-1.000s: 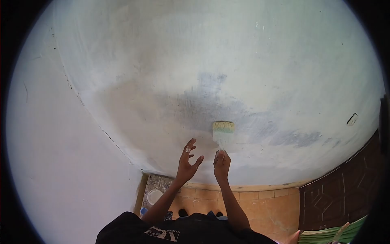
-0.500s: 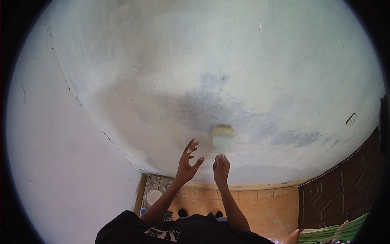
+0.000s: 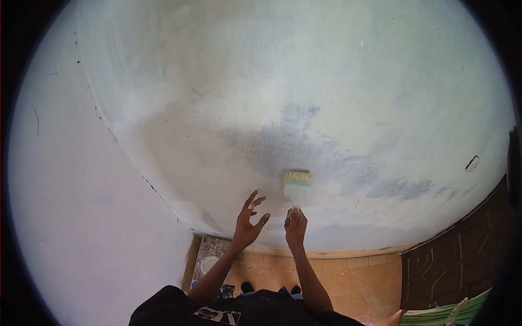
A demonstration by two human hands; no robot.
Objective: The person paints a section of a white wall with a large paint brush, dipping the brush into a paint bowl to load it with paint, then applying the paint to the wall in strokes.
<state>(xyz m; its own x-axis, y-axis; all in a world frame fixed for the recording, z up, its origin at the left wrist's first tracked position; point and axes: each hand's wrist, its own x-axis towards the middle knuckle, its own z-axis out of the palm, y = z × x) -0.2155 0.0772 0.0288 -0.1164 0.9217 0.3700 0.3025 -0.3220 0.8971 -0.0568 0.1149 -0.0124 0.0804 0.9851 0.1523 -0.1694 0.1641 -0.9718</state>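
Note:
A wide paintbrush [image 3: 298, 185] with pale yellow bristles and a whitish-green smeared body is held upright in my right hand [image 3: 296, 225], the fingers wrapped round its handle. Its bristle tips are right at the wall [image 3: 348, 98], just below a dark grey-blue patch [image 3: 283, 142]. To the left of the brush, my left hand [image 3: 249, 225] is raised close to the wall with fingers spread. It holds nothing, and a white paint smear shows on one finger.
A white round container [image 3: 209, 265] stands on a paint-spattered board [image 3: 209, 247] at lower left. A dark carved wooden door [image 3: 451, 255] and green cloth [image 3: 451, 315] are at lower right. Orange tiles [image 3: 337, 277] cover the floor. A small wall fitting [image 3: 472, 163] sits at far right.
The view has shifted a little, so the wall patches appear further right. Against the wall, the brush has moved slightly left. My left hand stays open beside it.

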